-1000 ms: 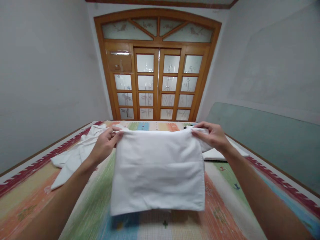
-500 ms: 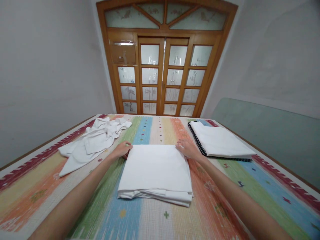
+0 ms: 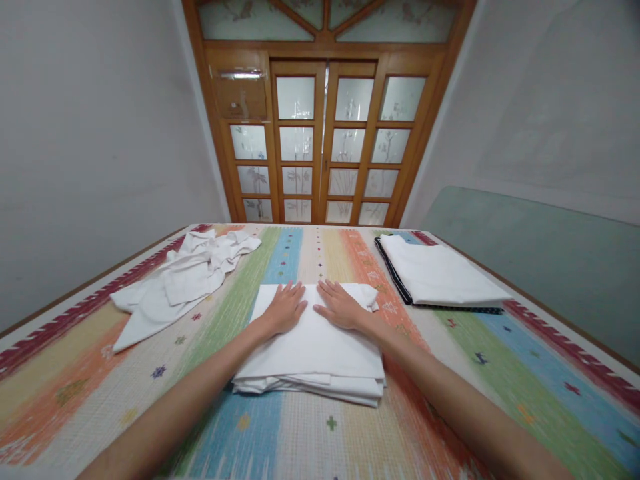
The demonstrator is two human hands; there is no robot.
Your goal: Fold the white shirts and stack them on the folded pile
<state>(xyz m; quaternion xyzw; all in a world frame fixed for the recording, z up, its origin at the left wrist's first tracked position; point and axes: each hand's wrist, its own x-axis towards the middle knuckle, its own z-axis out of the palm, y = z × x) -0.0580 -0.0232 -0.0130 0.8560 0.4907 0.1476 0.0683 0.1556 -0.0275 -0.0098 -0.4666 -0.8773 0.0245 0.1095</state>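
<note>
A folded white cloth (image 3: 310,353) lies in front of me, its layers showing along the near edge. On its far half, my left hand (image 3: 286,308) rests flat with the fingers spread. Beside it my right hand (image 3: 340,305) also presses flat on the cloth, fingers apart, a short gap between the two hands. At the far right corner a bit of the cloth sticks out past the fold. Neither hand grips anything.
A crumpled white cloth (image 3: 193,277) lies to the left. To the right, another folded white cloth (image 3: 443,273) sits on a black item with a patterned edge (image 3: 393,270). All lie on a striped, multicoloured cover (image 3: 280,433). Wooden doors (image 3: 323,140) stand beyond.
Both hands have left the far corners of the folded cloth and moved inward onto its top, lying flat there. The view has tipped slightly downward.
</note>
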